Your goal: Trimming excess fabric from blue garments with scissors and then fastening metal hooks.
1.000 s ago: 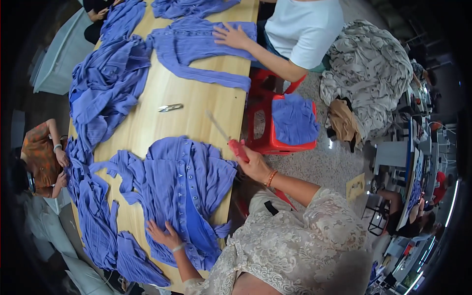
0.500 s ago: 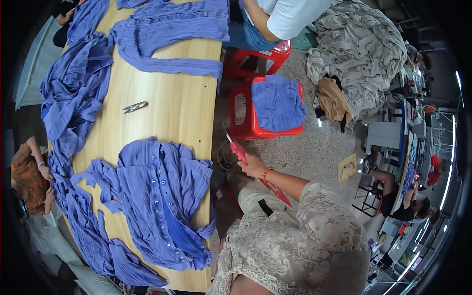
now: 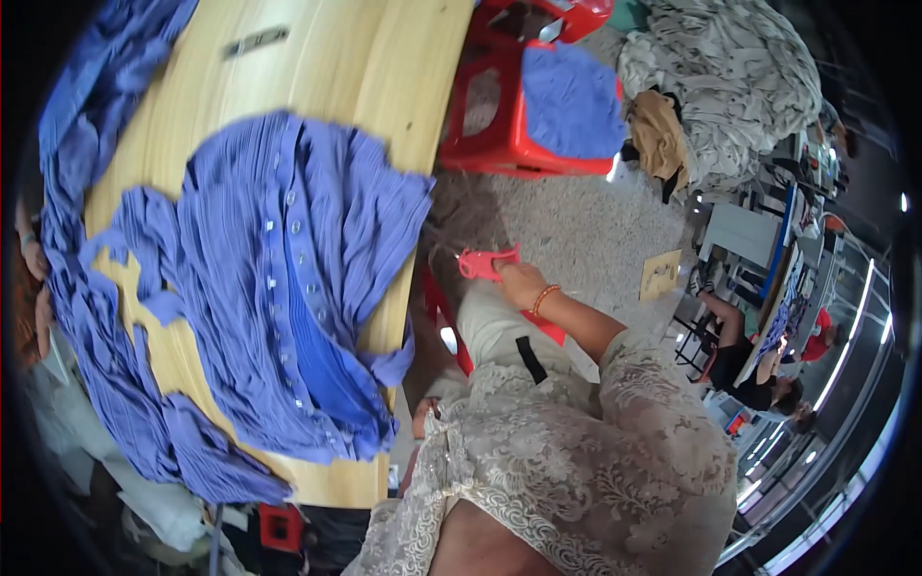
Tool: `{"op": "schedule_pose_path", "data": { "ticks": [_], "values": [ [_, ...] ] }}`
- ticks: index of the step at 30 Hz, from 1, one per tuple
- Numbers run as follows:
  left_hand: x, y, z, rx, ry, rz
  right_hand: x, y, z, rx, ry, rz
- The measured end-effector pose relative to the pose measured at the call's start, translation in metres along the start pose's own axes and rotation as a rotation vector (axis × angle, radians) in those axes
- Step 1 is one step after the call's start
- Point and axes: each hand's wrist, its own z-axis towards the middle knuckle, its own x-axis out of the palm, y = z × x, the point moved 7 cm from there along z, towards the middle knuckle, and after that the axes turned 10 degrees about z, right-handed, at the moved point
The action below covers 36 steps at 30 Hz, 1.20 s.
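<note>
My right hand is closed around a pink-red plastic hand tool, held out over my lap beside the table's edge. The tool shows a loop-like opening; its exact kind is unclear. By the table's near edge, low at my lap, a small part of my left hand shows; its fingers are mostly hidden. A purple pleated blouse lies spread on the wooden table, its row of round fasteners running down the middle. Neither hand touches it. Thread snips, blurred, lie farther up the table.
More purple garments line the table's left side. Folded purple cloth lies on a red plastic stool. Beyond it are a brown cloth and a big heap of pale garments. Other people work at the far right.
The view has shifted, so the blouse, snips and stool sit higher in the picture. The tool in my right hand has turned, and part of my left hand has come into view.
</note>
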Motion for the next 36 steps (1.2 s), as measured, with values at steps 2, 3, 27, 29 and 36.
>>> {"op": "schedule_pose_path", "data": {
  "ticks": [2, 3, 27, 29, 36],
  "values": [
    [0.035, 0.062, -0.01, -0.102, -0.011, 0.037, 0.031, 0.008, 0.004, -0.032, 0.062, 0.01],
    [0.046, 0.074, -0.029, -0.131, 0.003, 0.026, 0.038, 0.011, 0.002, -0.034, 0.068, -0.011],
    [0.043, -0.064, 0.228, 0.153, -0.871, 0.4, 0.144, -0.018, 0.022, -0.36, 0.192, -0.526],
    [0.022, -0.079, 0.262, 0.143, -0.898, 0.354, 0.143, -0.02, 0.03, -0.545, 0.039, -0.415],
    [-0.007, -0.118, 0.314, 0.153, -0.867, 0.266, 0.165, -0.028, 0.052, -0.46, 0.202, -0.326]
  ]
}}
